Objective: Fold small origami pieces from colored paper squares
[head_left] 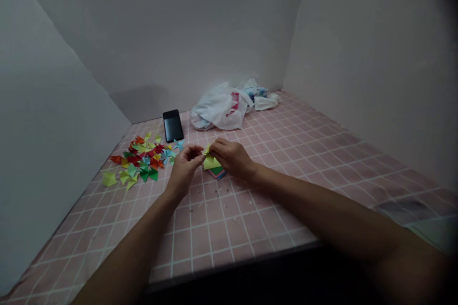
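My left hand [183, 167] and my right hand [232, 158] meet near the middle of the table. Between their fingertips is a small piece of yellow folded paper [207, 151], pinched from both sides; its exact shape is partly hidden by my fingers. Right below it lies a stack of coloured paper squares [216, 171], with yellow on top and green, pink and blue edges showing. To the left of my left hand, many small folded paper pieces [144, 174] are scattered in red, orange, yellow, green and light blue.
A black phone [173, 126] lies behind the folded pieces. Near the back wall sits a crumpled white plastic bag [218, 107], beside a white and blue bundle [257, 91]. Pink checked cloth [293, 152] covers the table, with tiny scraps in front of the stack. Pale walls enclose three sides.
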`<state>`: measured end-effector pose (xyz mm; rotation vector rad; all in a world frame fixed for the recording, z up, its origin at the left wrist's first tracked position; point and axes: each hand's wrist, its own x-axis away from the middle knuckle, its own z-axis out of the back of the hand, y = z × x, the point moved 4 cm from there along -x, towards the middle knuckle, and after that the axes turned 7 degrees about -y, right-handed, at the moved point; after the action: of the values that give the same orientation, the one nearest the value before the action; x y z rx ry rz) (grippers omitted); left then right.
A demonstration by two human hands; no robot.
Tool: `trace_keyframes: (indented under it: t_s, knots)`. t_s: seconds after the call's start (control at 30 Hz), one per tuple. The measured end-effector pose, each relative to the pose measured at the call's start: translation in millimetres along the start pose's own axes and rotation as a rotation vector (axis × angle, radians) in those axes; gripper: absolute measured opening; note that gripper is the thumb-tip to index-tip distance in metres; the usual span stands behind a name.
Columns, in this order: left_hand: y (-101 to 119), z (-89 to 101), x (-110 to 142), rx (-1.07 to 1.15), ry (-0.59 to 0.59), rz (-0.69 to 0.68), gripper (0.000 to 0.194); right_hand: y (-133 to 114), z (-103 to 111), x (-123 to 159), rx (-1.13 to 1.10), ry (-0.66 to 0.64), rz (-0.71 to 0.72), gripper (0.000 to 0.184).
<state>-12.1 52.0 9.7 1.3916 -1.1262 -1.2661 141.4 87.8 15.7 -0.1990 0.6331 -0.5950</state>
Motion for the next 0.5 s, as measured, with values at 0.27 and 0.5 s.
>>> trace_keyframes:
  t_s: [0.27, 0.5]
  knots:
    - [1.8, -3.7, 0.6, -0.122, -0.088, -0.093, 0.025, 1.9, -0.8, -1.3, -0.044, 0.008, -0.003, 0.014]
    - [2.9, -10.1, 2.6, -0.043, -0.091, -0.074, 0.023, 2.6, -3.6, -0.7, -0.074, 0.023, 0.020, 0.010]
